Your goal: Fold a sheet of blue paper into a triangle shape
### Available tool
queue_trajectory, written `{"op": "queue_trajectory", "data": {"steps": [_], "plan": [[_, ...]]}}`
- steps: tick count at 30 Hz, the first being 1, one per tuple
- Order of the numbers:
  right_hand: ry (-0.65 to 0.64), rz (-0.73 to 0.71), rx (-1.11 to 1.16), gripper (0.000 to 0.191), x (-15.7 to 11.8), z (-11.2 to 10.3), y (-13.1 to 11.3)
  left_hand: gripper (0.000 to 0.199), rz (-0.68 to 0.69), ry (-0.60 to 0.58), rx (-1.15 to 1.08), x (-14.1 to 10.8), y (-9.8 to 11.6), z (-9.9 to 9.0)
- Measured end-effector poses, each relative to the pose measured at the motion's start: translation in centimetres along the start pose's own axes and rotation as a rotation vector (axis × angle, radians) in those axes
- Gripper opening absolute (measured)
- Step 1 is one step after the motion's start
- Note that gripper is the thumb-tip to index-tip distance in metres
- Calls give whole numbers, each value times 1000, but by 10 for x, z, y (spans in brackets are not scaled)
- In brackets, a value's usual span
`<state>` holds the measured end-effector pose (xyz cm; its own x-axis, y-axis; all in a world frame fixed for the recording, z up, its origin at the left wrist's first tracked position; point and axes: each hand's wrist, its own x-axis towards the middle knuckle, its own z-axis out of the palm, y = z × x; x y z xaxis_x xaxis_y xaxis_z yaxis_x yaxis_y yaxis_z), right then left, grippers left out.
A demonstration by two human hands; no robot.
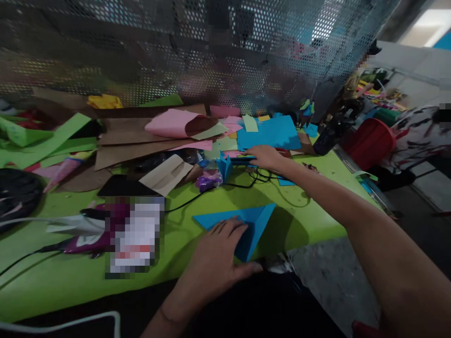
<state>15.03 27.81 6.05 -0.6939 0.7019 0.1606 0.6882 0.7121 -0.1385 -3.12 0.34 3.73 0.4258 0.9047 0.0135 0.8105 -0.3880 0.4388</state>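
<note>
Near edge, centre: left hand palm down, fingers spread flat, pressing on blue folded paper triangle; not gripping it, just resting on top. Triangle flat on green worktop, point toward near right. Near left: blurred patch beside purple-and-white wrapper, black cables running under it. White cable at very near left edge. Middle: dark flat tablet-like slab, beige envelope overlapping its right end, small purple crumpled bit, black cord looping across. Further right: right hand stretched out, fingers loosely curled over a thin dark-blue item at the edge of the paper pile; exact grip unclear, cannot tell whether closed on it. Small blue folded piece just left of that hand. Behind: blue sheet, pink folded sheet, brown cardboard, green strips far left. Far right: red bucket off the worktop. Far back: perforated metal screen.
</note>
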Motion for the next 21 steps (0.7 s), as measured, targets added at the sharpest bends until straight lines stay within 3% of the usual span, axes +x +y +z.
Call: {"op": "queue_trajectory", "data": {"steps": [5, 12, 16, 21], "plan": [[-149, 12, -147, 42, 16, 5, -13, 85, 19, 24, 64, -6, 8, 11], [-68, 177, -243, 31, -4, -22, 1, 36, 60, 129, 108, -6, -1, 23], [57, 239, -170, 35, -42, -53, 13, 32, 78, 195, 65, -7, -7, 25], [90, 76, 125, 44, -120, -81, 2, 30, 86, 216, -51, -13, -13, 22]]}}
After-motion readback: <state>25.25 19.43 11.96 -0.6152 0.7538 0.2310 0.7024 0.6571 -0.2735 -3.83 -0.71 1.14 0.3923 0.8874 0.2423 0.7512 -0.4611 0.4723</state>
